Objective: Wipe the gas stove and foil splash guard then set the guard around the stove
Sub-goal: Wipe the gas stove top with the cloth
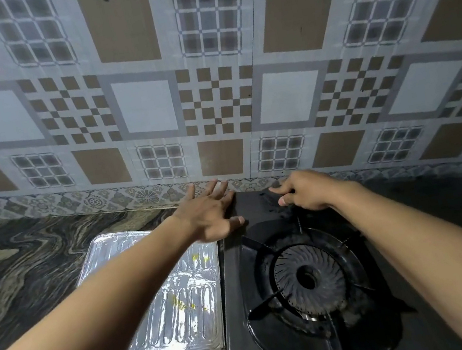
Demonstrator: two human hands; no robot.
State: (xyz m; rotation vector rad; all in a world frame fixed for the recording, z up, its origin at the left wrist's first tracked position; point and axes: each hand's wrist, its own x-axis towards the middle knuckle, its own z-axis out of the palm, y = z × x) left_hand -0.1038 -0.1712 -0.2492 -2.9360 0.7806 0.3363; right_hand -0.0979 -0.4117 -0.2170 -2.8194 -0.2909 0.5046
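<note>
At stove rear | left hand (208,212) flat, released, on gas stove (261,215) back-left corner | right hand (307,192) curled at rear edge, grasp unclear; probably steadying stove | foil splash guard (172,324) flat on worktop (24,273), left of stove, not yet set.

Wall (205,71): patchwork tiles in brown, white and grey check, with a floral border strip (89,201) along its base. Surface (22,258): dark marbled stone, dimly lit.

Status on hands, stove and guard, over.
Left hand open at stove back-left corner. Right hand curled on stove back, grip unclear. Foil guard flat left of stove.
</note>
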